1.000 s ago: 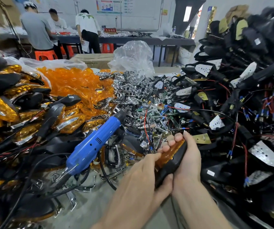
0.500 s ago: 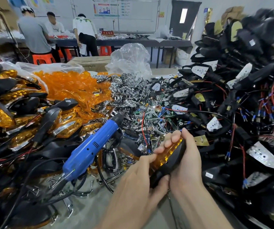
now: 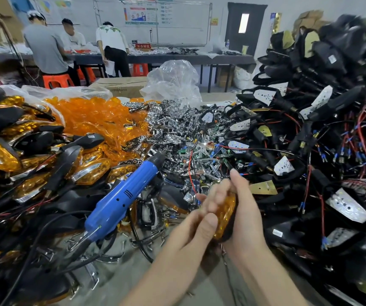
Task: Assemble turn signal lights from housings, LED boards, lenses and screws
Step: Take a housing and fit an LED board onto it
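Three people (image 3: pixel 45 47) are at a far table (image 3: pixel 177 58) with orange stools (image 3: pixel 56 80), behind a cardboard box (image 3: pixel 120 85).

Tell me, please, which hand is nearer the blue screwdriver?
Left. The left hand, on the light, is just right of the screwdriver; the right hand holds the light from the far side, farther right.

1 left hand (image 3: pixel 191 237), 1 right hand (image 3: pixel 246 219), 1 turn signal (image 3: pixel 226 215), 1 blue screwdriver (image 3: pixel 120 202), 3 people (image 3: pixel 45 47), 3 orange stools (image 3: pixel 56 80).

The grey desk (image 3: pixel 120 281) is carrying heaps of orange plastic lenses (image 3: pixel 89 115), chrome reflectors (image 3: pixel 168 129), black wired housings (image 3: pixel 323 138), and a blue electric screwdriver (image 3: pixel 120 199).
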`<state>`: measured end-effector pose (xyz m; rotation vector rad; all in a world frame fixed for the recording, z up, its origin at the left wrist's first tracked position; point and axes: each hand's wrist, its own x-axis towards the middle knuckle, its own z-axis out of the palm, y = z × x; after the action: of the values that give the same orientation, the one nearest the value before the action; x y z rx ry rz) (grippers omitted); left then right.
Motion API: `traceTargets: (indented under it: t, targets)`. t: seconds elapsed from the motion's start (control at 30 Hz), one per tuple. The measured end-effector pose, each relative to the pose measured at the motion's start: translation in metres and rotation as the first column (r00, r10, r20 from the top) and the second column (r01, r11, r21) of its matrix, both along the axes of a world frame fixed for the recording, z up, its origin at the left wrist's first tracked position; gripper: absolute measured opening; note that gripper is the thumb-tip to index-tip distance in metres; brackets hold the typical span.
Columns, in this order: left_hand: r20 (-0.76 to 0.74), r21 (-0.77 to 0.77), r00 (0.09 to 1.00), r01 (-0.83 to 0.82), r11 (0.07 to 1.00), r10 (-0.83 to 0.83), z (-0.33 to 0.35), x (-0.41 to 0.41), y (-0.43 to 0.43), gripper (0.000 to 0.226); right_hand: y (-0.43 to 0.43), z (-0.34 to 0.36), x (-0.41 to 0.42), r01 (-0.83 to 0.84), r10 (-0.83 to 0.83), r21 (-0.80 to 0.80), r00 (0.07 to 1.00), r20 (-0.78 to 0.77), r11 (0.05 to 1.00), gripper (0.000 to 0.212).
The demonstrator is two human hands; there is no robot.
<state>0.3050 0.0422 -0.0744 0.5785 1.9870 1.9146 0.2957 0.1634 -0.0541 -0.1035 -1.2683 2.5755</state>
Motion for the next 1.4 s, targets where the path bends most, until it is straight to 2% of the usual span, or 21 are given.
traceTargets:
  t: [0.07,0.13,0.23,0.33,0.43,0.5,0.6,0.77,0.83,0.9,0.97,1.03,1.17,1.27,1.4]
  targets:
    - [0.006,0.009,0.999,-0.041,0.999,0.041,0.000,-0.002,-0.001,0.046,-0.006,0.001,-0.002,0.033,-0.034,0.047,0.999,0.022,0.998,0.045]
    - [-0.039,0.004,0.988,-0.149,0.989,0.149,0.000,-0.004,0.000,0.049,-0.013,0.000,-0.002,0.037,-0.038,0.104,0.999,0.008,0.994,0.044]
    - [-0.084,-0.010,0.958,-0.277,0.961,0.276,-0.002,-0.008,0.002,0.055,-0.022,-0.008,0.000,0.045,-0.041,0.319,0.999,-0.022,0.947,0.036]
    - [-0.130,-0.019,0.956,-0.267,0.964,0.262,-0.006,-0.006,0.000,0.047,-0.023,-0.015,0.003,0.013,-0.002,0.445,1.000,-0.026,0.895,0.032]
    - [-0.180,-0.053,0.955,-0.249,0.967,0.236,-0.003,-0.004,-0.002,0.034,-0.020,-0.015,0.001,-0.045,0.050,0.403,0.999,-0.002,0.914,0.034]
    - [-0.191,-0.088,0.950,-0.269,0.959,0.249,-0.001,-0.004,-0.001,0.028,-0.020,-0.013,0.001,-0.083,0.088,0.291,0.996,-0.006,0.953,0.035]
    - [-0.245,-0.158,0.926,-0.331,0.930,0.288,-0.001,-0.002,0.000,0.034,-0.021,-0.012,0.001,-0.123,0.128,0.150,0.992,-0.023,0.981,0.036]
    - [-0.326,-0.226,0.899,-0.375,0.899,0.293,-0.002,-0.001,0.001,0.035,-0.023,-0.011,0.003,-0.124,0.129,0.089,0.991,-0.045,0.988,0.028]
    - [-0.313,-0.216,0.903,-0.370,0.904,0.294,-0.001,-0.002,0.000,0.031,-0.020,-0.011,0.003,-0.102,0.106,0.148,0.994,-0.024,0.984,0.029]
    - [-0.252,-0.144,0.920,-0.341,0.929,0.299,0.001,-0.003,-0.002,0.027,-0.019,-0.010,0.003,-0.065,0.066,0.270,0.998,0.006,0.961,0.031]
    - [-0.149,-0.032,0.946,-0.294,0.955,0.287,0.003,-0.006,-0.005,0.040,-0.019,-0.009,0.003,-0.045,0.037,0.408,0.999,0.027,0.912,0.029]
    - [-0.053,0.009,0.968,-0.246,0.969,0.246,0.004,-0.008,-0.007,0.046,-0.024,-0.012,0.004,-0.056,0.039,0.482,0.998,0.045,0.874,0.036]
    - [-0.015,-0.033,0.982,-0.186,0.982,0.186,0.000,-0.009,-0.009,0.050,-0.034,-0.022,0.004,-0.023,-0.048,0.478,0.990,0.135,0.878,0.057]
    - [-0.044,-0.083,0.983,-0.180,0.980,0.176,-0.003,-0.011,-0.010,0.053,-0.034,-0.023,0.003,0.051,-0.115,0.525,0.989,0.091,0.850,0.054]
    - [-0.042,-0.082,0.982,-0.188,0.979,0.186,0.001,-0.008,-0.008,0.051,-0.033,-0.018,0.006,0.061,-0.123,0.555,0.989,0.076,0.829,0.045]
